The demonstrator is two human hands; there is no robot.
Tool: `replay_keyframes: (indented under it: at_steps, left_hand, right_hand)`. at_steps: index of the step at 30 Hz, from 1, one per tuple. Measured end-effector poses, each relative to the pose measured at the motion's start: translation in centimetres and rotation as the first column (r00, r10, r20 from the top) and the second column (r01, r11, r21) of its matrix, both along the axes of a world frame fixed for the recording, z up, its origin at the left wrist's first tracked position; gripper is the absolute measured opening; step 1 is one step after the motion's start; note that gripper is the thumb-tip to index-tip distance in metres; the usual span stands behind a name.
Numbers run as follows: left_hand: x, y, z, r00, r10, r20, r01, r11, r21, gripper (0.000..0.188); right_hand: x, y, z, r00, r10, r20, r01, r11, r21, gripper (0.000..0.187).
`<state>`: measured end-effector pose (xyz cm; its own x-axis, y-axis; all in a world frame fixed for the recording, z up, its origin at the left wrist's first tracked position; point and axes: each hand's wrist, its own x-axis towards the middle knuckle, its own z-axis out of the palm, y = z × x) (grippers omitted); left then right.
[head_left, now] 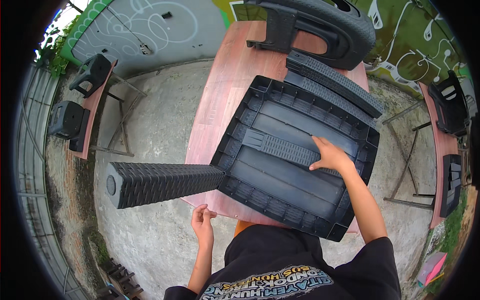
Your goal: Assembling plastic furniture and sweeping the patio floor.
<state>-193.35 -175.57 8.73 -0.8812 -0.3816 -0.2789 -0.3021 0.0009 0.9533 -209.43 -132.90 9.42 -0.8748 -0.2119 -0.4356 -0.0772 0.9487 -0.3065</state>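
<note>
An upturned black plastic seat [285,185] lies on the table, its ribbed underside facing up. From its near left corner a woven-pattern leg [165,182] sticks out to the left, past the table edge. Across the seat's underside rests a loose black leg [285,150]. My right hand [329,156] is over this leg with thumb and fingers spread to either side; how firmly it touches cannot be seen. My left hand [202,222] is beside the table's near edge, below the attached leg, its fingers loosely bent and holding nothing.
The reddish wood-look table [220,105] also bears two loose legs [335,82] beyond the seat and a black chair back [320,30] at the far end. Side tables with black chair parts stand at left [95,107] and right [436,150]. A pink object [432,268] lies at lower right.
</note>
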Motion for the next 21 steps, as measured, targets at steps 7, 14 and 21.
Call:
replay_keyframes:
  at_steps: [7,14,21]
  left_hand:
    - [2.6,6.4,0.0,0.952,-0.306,0.028,0.305,0.93,-0.206,0.013]
    - [3.5,12.8,2.2,0.845,-0.493,-0.207,0.384,0.83,-0.405,0.019]
    - [6.4,20.7,5.3,0.597,-0.732,-0.329,-0.149,0.301,-0.942,0.058]
  right_hand:
    - [1.9,0.8,-2.8,0.995,0.094,0.021,-0.093,0.995,-0.026,0.095]
    - [5.9,3.2,4.9,0.997,0.072,-0.001,-0.068,0.932,-0.357,0.083]
    - [20.8,1.5,14.3,0.96,0.022,-0.279,-0.095,0.964,-0.25,0.082]
